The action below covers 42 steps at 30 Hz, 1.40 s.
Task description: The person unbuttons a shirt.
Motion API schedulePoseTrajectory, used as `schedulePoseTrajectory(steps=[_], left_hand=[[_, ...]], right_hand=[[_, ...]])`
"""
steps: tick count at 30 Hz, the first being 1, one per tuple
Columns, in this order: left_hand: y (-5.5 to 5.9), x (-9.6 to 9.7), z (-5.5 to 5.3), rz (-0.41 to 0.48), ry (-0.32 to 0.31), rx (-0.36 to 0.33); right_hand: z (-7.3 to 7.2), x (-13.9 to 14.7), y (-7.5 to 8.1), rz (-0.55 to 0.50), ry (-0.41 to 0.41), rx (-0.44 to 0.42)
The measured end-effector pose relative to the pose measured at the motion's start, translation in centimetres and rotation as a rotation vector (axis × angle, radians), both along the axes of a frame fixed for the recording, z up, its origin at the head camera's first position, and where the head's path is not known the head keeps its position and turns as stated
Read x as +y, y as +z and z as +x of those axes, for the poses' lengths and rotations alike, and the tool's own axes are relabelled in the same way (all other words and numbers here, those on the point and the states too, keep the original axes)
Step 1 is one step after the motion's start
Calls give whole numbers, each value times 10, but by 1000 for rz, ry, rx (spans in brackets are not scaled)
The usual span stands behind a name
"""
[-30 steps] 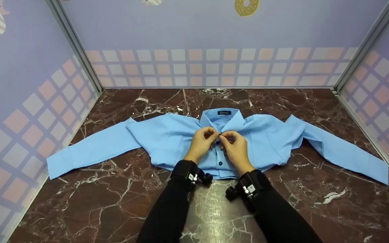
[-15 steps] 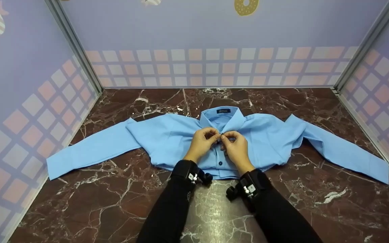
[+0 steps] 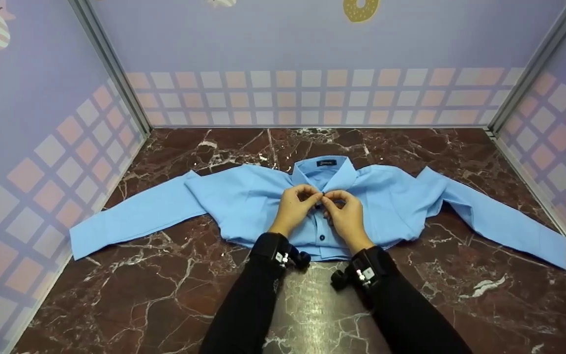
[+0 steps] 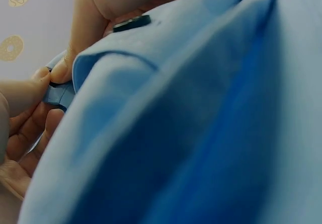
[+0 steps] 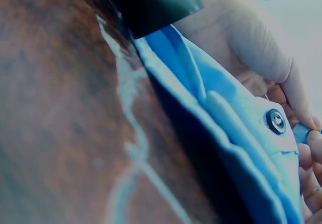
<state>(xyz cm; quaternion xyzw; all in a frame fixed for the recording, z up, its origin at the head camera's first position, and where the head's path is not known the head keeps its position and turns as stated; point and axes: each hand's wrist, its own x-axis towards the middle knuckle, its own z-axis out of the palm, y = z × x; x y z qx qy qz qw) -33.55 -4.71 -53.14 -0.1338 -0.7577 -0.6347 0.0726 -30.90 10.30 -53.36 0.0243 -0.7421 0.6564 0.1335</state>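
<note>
A light blue long-sleeved shirt (image 3: 253, 201) lies front up, its collar (image 3: 344, 174) away from the person. Just below the collar, my left hand (image 3: 290, 210) pinches the front placket between thumb and forefinger. My right hand (image 3: 348, 216) pinches the same spot from the other side, and the thumb tips of both hands meet there. The button at that spot is mostly hidden by the fingers. Lower on the placket a dark button (image 3: 322, 237) shows. The right wrist view has a dark button (image 5: 276, 121) on the cloth close to the fingers.
Both shirt sleeves spread out sideways, the left sleeve (image 3: 135, 216) and the right sleeve (image 3: 509, 228) reaching close to the side walls. Underneath is a dark red marbled tabletop (image 3: 165, 295). Patterned panels (image 3: 312, 49) enclose the back and both sides.
Both hands stay at the placket below the collar. Their fingertips shift only slightly, and the thumb tips come a little closer together. The rest of the shirt lies as before.
</note>
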Motion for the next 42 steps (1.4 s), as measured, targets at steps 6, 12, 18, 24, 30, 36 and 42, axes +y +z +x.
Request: schedulePoseTrajectory(steps=[6,12,18,24,30,36,42], left_hand=[[1,0,0,12,-8,-20],[2,-1,1,32,-16,-38],[1,0,0,2,-57,-13],[-1,-1,-1,-19,-67,38],[-1,1,0,16,-45,-41],[-1,0,2,33,-31,-87],[1,0,2,13,-76,-16]], right_hand=[[-1,2,-2,155,-22,153],[-2,5,-4,336,-62,357],[-1,3,-2,295,-75,244],[-1,1,2,91,-4,31],[-3,5,0,163,31,77],[-1,11,2,458,23,287],[0,10,3,432,-28,233]])
